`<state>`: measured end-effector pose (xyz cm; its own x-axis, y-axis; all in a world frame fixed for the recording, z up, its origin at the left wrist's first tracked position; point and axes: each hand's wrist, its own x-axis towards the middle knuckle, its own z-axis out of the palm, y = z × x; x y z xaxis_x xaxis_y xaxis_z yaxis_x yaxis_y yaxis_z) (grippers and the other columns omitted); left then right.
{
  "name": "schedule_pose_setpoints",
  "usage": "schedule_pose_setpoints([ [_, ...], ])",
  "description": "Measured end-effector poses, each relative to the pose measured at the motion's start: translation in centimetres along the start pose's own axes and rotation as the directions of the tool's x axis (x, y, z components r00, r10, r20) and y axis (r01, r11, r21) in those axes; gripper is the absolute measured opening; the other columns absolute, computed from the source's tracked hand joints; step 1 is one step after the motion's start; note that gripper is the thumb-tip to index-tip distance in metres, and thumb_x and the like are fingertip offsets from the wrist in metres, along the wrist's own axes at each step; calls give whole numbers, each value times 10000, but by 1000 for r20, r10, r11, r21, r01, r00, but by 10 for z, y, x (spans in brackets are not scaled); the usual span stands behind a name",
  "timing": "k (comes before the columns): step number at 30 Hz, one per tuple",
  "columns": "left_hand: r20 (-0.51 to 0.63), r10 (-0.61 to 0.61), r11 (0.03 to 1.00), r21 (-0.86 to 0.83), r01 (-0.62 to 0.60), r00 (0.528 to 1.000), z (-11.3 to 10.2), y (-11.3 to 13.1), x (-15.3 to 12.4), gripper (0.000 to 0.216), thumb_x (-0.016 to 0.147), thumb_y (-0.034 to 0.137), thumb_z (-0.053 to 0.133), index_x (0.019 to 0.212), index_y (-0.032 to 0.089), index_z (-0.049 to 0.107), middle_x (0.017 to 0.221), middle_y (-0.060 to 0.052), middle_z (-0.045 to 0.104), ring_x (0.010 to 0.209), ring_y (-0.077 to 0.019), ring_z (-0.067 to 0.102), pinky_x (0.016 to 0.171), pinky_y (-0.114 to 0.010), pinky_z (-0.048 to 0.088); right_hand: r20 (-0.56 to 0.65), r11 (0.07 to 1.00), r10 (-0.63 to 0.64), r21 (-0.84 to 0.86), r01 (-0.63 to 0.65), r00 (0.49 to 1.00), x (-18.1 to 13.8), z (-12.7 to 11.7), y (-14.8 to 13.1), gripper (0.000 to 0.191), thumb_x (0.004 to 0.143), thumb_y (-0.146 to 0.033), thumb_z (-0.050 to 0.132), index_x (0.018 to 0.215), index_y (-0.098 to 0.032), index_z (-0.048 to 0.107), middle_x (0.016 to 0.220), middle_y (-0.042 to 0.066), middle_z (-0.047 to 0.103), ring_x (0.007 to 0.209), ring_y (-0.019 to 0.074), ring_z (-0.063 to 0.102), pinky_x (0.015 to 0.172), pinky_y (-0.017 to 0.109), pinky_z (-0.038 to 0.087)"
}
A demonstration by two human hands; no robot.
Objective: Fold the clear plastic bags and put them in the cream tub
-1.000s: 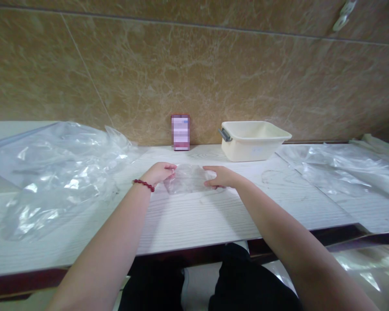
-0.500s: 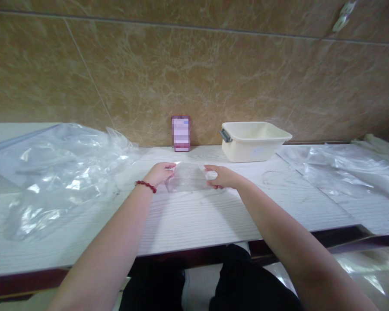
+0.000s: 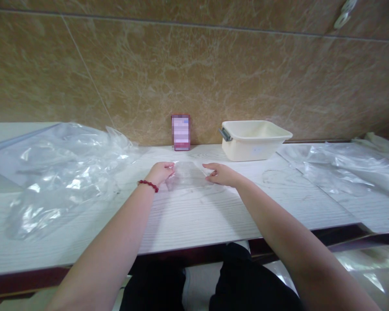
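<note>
A small clear plastic bag lies flat on the white wood-grain table, stretched between my two hands. My left hand, with a red bead bracelet on its wrist, pinches the bag's left edge. My right hand pinches the right edge, its forefinger pointing left along the top. Both hands rest on the table.
A heap of clear plastic bags covers the table's left part. A cream plastic tub with a grey handle stands at the back right, next to a small purple box against the tiled wall. More plastic sheeting lies at the right.
The small bag was crumpled between my hands; it has been pulled out flat. My hands have moved slightly apart and toward the wall.
</note>
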<state>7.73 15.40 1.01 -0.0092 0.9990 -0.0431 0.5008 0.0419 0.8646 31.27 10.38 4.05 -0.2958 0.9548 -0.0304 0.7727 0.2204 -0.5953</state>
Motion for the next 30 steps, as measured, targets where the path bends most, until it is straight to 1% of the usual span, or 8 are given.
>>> schedule_pose_setpoints([
  [5, -10, 2, 1000, 1, -2, 1000, -1, 1, -2, 342, 589, 144, 573, 928, 116, 613, 764, -44, 646, 723, -141, 583, 663, -208, 440, 12, 999, 28, -39, -27, 1000, 0, 0, 0, 645, 629, -324, 596, 1219, -159, 393, 765, 22, 610, 639, 102, 536, 648, 207, 392],
  [10, 12, -89, 983, -162, 90, 996, -2, 9, -5, 353, 611, 90, 540, 962, 89, 571, 789, -61, 620, 661, -116, 576, 631, -205, 454, 19, 995, 71, -74, -70, 997, 1, 0, -3, 629, 626, -344, 595, 1204, -168, 417, 729, 11, 609, 617, 112, 540, 640, 215, 388],
  [12, -25, -119, 969, -222, 111, 993, -4, 12, -5, 323, 634, 88, 520, 954, 94, 563, 794, -66, 606, 649, -110, 571, 616, -204, 457, 13, 994, 75, -86, -73, 997, 0, 0, -4, 628, 624, -342, 596, 1203, -176, 418, 727, 9, 608, 621, 115, 541, 642, 216, 386],
  [16, -166, -159, 959, -261, 112, 973, -14, 14, -1, 287, 670, 94, 473, 949, 107, 541, 890, -92, 567, 709, -118, 562, 614, -211, 457, 18, 992, 68, -109, -66, 998, 0, 0, -5, 640, 623, -341, 599, 1210, -174, 409, 710, 4, 604, 625, 118, 541, 651, 222, 383],
  [19, -209, -209, 949, -278, 147, 955, -19, 14, 0, 320, 682, 100, 449, 999, 115, 492, 967, -125, 527, 762, -143, 553, 591, -226, 462, 18, 991, 61, -122, -59, 998, 1, 0, -4, 648, 619, -348, 603, 1211, -174, 407, 721, 8, 603, 640, 121, 544, 664, 225, 381],
  [22, -196, -239, 936, -306, 173, 951, -19, 17, -2, 329, 691, 104, 437, 1019, 118, 458, 989, -132, 508, 771, -147, 549, 579, -219, 462, 14, 990, 54, -129, -52, 998, 1, 1, -3, 651, 614, -353, 608, 1209, -179, 410, 740, 13, 603, 660, 126, 547, 673, 225, 382],
  [25, -176, -232, 932, -322, 167, 957, -15, 20, -5, 312, 694, 106, 430, 1005, 130, 453, 984, -113, 505, 775, -139, 543, 584, -202, 457, 14, 990, 50, -131, -48, 999, 1, 1, -3, 645, 616, -351, 608, 1207, -183, 412, 735, 11, 601, 664, 124, 546, 672, 220, 382],
  [30, -171, -193, 942, -309, 133, 966, -8, 20, -6, 316, 696, 106, 423, 1011, 122, 445, 857, -78, 527, 736, -125, 540, 602, -199, 442, 18, 990, 33, -140, -30, 999, 1, 1, -4, 652, 615, -346, 611, 1209, -169, 409, 717, 12, 595, 650, 121, 542, 670, 222, 383],
])
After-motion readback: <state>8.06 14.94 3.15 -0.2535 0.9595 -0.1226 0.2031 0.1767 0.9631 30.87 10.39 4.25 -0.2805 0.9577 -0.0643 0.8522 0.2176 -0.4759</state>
